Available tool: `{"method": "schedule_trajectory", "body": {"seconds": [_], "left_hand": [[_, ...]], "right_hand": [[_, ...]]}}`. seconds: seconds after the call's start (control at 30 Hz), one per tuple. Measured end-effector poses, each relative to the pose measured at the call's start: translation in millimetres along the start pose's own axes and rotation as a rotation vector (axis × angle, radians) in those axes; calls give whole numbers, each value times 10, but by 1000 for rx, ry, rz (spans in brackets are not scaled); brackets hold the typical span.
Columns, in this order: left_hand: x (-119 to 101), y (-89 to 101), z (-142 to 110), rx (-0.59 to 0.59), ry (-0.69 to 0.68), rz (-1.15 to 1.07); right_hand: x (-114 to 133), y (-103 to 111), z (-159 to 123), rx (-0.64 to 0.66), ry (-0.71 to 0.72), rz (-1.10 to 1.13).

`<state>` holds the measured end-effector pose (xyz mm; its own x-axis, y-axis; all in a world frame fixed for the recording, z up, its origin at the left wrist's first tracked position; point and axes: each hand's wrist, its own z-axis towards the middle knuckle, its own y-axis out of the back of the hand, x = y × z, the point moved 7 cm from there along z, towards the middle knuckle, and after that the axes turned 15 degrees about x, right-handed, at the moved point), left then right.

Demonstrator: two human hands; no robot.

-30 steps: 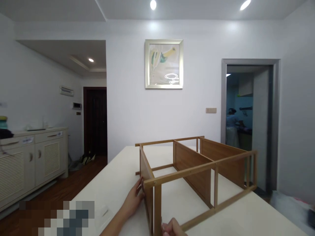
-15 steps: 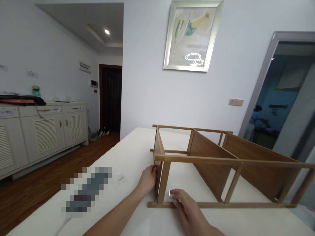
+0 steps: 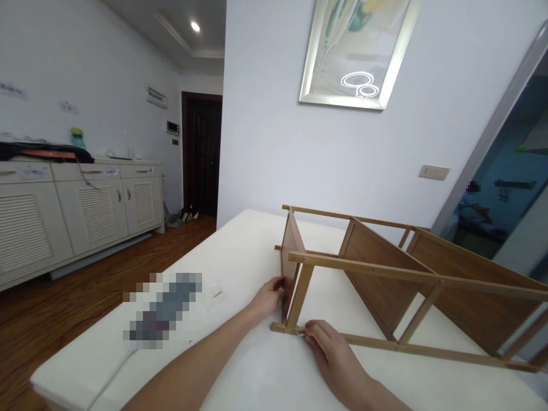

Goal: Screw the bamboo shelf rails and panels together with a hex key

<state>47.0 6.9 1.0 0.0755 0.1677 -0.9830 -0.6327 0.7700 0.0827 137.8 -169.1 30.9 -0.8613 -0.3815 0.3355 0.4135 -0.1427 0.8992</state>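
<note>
A brown wooden shelf rack (image 3: 368, 265) lies on its side on a white table (image 3: 240, 251). My left hand (image 3: 268, 297) is at the rack's left end, its fingers closed on the end shelf board (image 3: 292, 257); part of the fingertips is hidden against the board. My right hand (image 3: 329, 345) is at the near lower rail (image 3: 368, 341), by the corner where a short upright joins it. Between its thumb and fingers is a small shiny metal piece (image 3: 300, 331), held against the rail; its exact kind is too small to make out.
A pixelated object (image 3: 165, 314) with a white cable (image 3: 109, 379) lies on the table's left part, beside a small clear plastic bag (image 3: 216, 294). White cabinets (image 3: 98, 205) stand along the left wall. Another person (image 3: 475, 202) is visible through the doorway at right.
My right hand has brought the metal piece from above the near lower rail down against it, by the corner. My left hand remains at the end board. The camera view has shifted.
</note>
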Motion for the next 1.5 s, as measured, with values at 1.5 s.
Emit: {"method": "schedule_trajectory", "body": {"seconds": [1.5], "left_hand": [[-365,-243,-891,88,151,678]], "right_hand": [[320,17,230,12,236,-232]]}}
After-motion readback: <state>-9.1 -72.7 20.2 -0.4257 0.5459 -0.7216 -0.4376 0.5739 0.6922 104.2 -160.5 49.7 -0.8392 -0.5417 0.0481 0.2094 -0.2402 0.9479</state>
